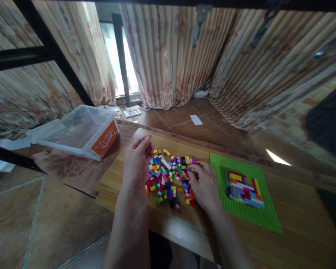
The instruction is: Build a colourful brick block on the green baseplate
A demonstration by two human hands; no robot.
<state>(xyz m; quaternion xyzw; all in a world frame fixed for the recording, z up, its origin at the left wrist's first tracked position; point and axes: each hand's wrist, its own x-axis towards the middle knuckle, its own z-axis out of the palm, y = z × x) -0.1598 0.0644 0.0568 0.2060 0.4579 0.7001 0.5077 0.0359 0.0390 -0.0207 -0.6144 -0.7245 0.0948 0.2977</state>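
A loose pile of small coloured toy building bricks is spread over the wooden table. My left hand is raised at the pile's left side, its fingers curled together; whatever they may hold is hidden. At the right edge of the pile, my right hand reaches palm down among the bricks, thumb and fingers apart, with several bricks just under the fingertips. To its right lies a green studded baseplate. On that plate sits a flat multicoloured panel of bricks, made of red, yellow, white, purple and blue pieces.
The wooden table stands on a tiled floor. A clear plastic bin with an orange label is on a brown mat at the left. Striped curtains hang behind. A black metal frame crosses the left side. White paper lies on the floor.
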